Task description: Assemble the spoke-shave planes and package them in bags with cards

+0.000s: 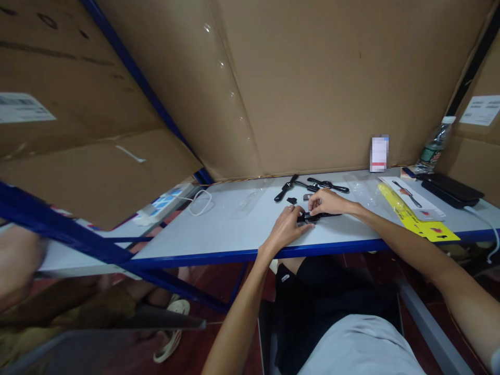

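Note:
On the table in front of me lies a black spokeshave (330, 214), its body partly covered by my fingers. My left hand (288, 225) grips it from the left, fingers curled round that end. Over the middle of the tool, my right hand (323, 202) pinches at its metal part; what exactly is between the fingertips is too small to make out. A loose black cap piece (291, 200) and a small metal blade (307, 197) rest just beyond my hands. Farther back are more black spokeshaves, one at the left (286, 188) and others beside it (328, 185).
Right of my hands lie a printed card (410, 195), a yellow packaging card (437, 230) and a black case (451, 190). A water bottle (432, 148) and a phone (378, 153) stand behind. Cardboard walls the table; another person's hand (19, 265) is at far left.

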The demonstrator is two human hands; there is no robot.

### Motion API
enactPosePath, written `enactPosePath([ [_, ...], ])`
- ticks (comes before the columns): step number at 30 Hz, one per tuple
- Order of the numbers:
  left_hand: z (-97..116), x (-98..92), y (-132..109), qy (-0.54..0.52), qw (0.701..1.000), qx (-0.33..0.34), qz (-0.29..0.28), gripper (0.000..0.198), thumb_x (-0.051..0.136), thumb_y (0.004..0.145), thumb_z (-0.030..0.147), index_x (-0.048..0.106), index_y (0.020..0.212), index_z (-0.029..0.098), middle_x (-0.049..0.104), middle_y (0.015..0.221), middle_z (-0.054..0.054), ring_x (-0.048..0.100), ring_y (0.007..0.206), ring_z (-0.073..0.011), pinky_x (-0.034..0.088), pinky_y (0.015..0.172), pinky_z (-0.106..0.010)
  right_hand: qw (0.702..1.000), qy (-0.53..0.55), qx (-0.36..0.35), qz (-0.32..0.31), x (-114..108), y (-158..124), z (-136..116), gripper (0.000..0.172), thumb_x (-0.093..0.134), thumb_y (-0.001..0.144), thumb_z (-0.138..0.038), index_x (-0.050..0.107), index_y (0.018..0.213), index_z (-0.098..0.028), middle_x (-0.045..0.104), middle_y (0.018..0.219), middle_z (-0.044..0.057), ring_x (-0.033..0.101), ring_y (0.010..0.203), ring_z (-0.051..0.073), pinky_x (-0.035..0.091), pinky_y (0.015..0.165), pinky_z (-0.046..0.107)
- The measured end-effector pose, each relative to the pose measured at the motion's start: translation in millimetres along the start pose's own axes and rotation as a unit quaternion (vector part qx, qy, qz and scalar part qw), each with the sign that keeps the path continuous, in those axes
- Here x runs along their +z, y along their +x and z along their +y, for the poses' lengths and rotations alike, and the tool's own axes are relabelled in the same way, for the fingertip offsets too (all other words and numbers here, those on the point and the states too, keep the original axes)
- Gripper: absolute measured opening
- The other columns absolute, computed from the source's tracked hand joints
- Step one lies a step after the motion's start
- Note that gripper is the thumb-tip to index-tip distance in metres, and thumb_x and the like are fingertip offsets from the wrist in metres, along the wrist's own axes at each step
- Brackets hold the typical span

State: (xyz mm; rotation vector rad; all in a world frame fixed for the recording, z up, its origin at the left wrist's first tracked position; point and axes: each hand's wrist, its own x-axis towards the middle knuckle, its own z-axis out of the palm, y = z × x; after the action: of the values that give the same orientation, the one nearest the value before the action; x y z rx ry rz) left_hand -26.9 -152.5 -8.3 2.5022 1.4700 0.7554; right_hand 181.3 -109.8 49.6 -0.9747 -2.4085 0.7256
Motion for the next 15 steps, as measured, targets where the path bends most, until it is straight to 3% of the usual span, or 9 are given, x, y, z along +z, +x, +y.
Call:
enactPosePath([
  [11, 2.8, -0.3, -0.5, 0.016, 0.999, 0.028, 0.016, 0.033, 0.07, 0.089, 0.044, 0.063, 0.108, 0.019, 0.065, 0.104, -0.01, 0.06, 0.099, -0.0272, 0.049, 0.087, -0.04, 0.999, 0.016, 0.015, -0.027, 5.4, 2.6, 7.3, 0.003, 0.074, 0.076, -0.017, 0.074, 0.079, -0.016, 0.072, 0.069, 0.0, 0.066, 0.069, 0.015, 0.044, 0.067, 0.024],
  [15, 2.9, 0.2, -0.4, 0.019, 0.999, 0.025, 0.016, 0.032, 0.07, 0.089, 0.043, 0.063, 0.108, 0.018, 0.065, 0.105, -0.011, 0.06, 0.101, -0.0285, 0.049, 0.086, -0.04, 0.999, 0.035, 0.021, -0.001, 5.4, 3.2, 7.6, 0.003, 0.068, 0.077, -0.014, 0.07, 0.079, -0.016, 0.073, 0.074, 0.002, 0.065, 0.07, 0.014, 0.044, 0.066, 0.023],
])
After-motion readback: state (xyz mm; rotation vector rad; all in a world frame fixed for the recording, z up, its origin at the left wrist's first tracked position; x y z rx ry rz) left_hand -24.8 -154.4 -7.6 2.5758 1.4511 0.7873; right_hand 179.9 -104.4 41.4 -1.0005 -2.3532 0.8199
